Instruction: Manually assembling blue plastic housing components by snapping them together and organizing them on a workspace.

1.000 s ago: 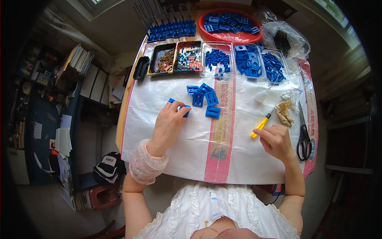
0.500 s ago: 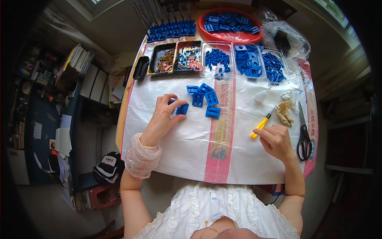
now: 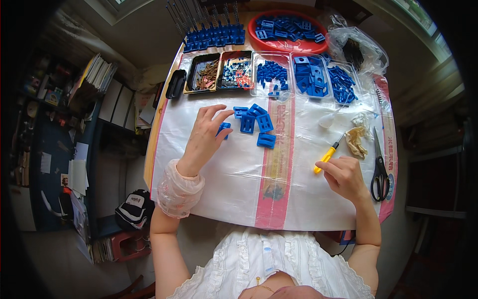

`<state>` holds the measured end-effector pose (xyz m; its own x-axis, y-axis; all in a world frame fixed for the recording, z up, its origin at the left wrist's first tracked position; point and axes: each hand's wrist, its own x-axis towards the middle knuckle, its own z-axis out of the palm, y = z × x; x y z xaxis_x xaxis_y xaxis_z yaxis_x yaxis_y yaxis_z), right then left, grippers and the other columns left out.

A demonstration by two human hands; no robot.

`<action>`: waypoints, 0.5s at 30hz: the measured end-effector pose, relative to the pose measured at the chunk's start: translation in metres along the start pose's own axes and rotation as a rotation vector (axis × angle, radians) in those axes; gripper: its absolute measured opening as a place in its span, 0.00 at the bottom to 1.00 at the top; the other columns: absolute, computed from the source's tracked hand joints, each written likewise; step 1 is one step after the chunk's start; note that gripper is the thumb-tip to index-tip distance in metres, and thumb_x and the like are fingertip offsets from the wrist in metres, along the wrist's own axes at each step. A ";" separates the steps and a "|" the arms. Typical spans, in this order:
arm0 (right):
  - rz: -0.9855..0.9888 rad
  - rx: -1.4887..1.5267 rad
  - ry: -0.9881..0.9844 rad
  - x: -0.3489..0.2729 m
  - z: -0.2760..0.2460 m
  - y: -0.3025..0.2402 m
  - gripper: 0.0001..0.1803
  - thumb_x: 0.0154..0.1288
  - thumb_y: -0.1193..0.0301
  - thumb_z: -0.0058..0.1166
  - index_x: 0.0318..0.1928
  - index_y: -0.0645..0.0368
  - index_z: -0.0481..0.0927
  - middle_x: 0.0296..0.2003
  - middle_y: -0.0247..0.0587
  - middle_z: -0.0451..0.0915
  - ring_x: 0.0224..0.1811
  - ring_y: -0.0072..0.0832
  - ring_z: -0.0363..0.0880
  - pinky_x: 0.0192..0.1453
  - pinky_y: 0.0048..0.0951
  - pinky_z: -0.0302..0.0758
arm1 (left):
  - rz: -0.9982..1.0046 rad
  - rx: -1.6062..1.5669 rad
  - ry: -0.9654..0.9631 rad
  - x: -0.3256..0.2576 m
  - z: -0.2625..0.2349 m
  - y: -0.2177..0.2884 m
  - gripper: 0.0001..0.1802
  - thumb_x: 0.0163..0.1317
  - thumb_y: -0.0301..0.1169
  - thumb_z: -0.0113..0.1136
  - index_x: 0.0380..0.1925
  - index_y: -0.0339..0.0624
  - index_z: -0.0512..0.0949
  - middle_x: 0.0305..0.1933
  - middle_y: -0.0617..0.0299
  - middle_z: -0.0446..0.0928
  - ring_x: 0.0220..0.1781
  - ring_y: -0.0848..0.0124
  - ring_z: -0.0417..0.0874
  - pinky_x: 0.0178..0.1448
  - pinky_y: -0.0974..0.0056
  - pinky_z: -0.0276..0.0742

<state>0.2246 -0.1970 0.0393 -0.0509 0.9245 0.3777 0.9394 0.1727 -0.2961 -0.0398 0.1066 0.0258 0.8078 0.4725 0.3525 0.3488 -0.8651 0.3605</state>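
Left hand: the left hand lay on the white plastic sheet covering the table, left of centre, fingers spread and curled; thumb and forefinger pinched a small blue plastic clip piece, grasped at its near-left edge.
Held piece, position: just left of a loose cluster of blue plastic buckle pieces, close to it but apart from the nearest one.
Cluster: about five flat pieces, lying on the sheet at mid-table, several touching each other.
Right hand: the right hand rested on the sheet at the near right, fingers clenched round the yellow-handled screwdriver, whose thin metal shaft pointed far and right.
Right of the tool: a crumpled tan cloth lay just beyond the tip; black-handled scissors lay at the right edge of the sheet, apart from the hand.
Far row: a black tray of brown metal parts, a black tray of mixed small parts and clear plastic trays of blue parts stood side by side.
Far edge: a red round bowl of blue parts stood beyond the trays, with a rack of blue blocks with metal rods to its left.
Wrist: a translucent pink sleeve cover sat gathered on the left forearm.
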 end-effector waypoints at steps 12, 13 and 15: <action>0.004 -0.007 -0.001 -0.001 -0.003 0.000 0.14 0.56 0.79 0.68 0.44 0.55 0.87 0.24 0.34 0.79 0.24 0.33 0.80 0.31 0.36 0.75 | 0.047 0.033 0.104 0.040 0.008 -0.005 0.07 0.66 0.26 0.68 0.43 0.41 0.88 0.45 0.58 0.88 0.50 0.59 0.84 0.56 0.54 0.80; 0.003 0.000 0.001 -0.001 -0.002 -0.001 0.14 0.56 0.79 0.68 0.44 0.55 0.87 0.24 0.34 0.78 0.24 0.33 0.80 0.31 0.36 0.74 | 0.039 0.003 0.111 0.039 0.004 -0.005 0.07 0.66 0.26 0.67 0.43 0.40 0.88 0.44 0.56 0.88 0.49 0.58 0.84 0.55 0.55 0.81; -0.001 -0.001 0.006 -0.001 -0.003 -0.002 0.14 0.56 0.78 0.68 0.44 0.55 0.87 0.24 0.34 0.78 0.24 0.33 0.80 0.31 0.36 0.74 | 0.023 -0.057 0.126 0.037 0.000 -0.006 0.07 0.67 0.25 0.67 0.44 0.39 0.88 0.43 0.54 0.88 0.46 0.56 0.85 0.52 0.56 0.81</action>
<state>0.2238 -0.1994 0.0416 -0.0498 0.9223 0.3834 0.9396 0.1734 -0.2951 -0.0127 0.1294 0.0368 0.7477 0.4731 0.4659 0.3002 -0.8668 0.3982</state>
